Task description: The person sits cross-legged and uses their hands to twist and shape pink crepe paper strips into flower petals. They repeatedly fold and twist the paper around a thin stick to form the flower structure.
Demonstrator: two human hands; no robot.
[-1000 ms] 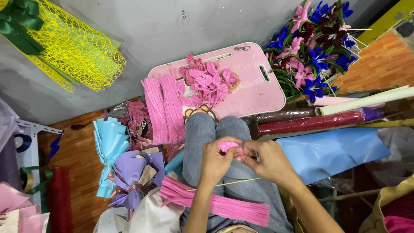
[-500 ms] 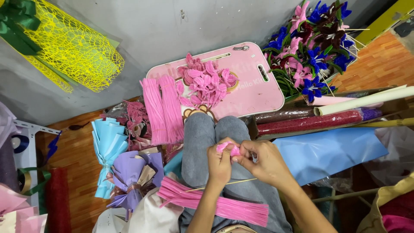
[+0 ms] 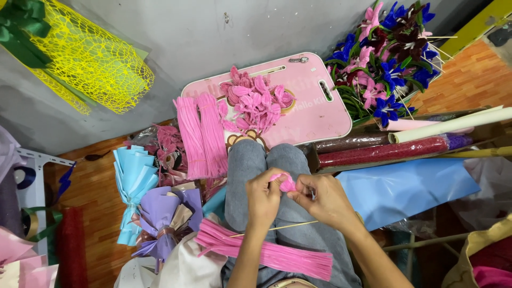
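Across my lap, nearest to me, lies a bundle of pink pipe cleaners (image 3: 266,253), fanned a little over my grey trousers (image 3: 266,165). A thin wooden stick (image 3: 277,228) slants just above that bundle and runs up toward my hands. My left hand (image 3: 263,196) and my right hand (image 3: 325,200) meet over my knees, and both are closed in a pinch on a small pink pipe-cleaner petal (image 3: 286,183), which sits between my fingertips, left thumb and forefinger on one side, right on the other.

To my left stand a purple wrapped bouquet (image 3: 162,221) and, beside it, a light blue wrapped bouquet (image 3: 132,184). To my right a blue sheet of paper (image 3: 405,189) is spread out, with dark red and cream rolls of wrap (image 3: 384,149) lying along its far edge.

Beyond my knees a second bundle of pink pipe cleaners (image 3: 201,136) rests against a pink board (image 3: 320,114), on which a heap of finished pink petals (image 3: 255,101) is piled. Farther right is a bunch of blue, pink and dark red flowers (image 3: 386,58); far left, a yellow mesh wrap (image 3: 88,58) with green ribbon.
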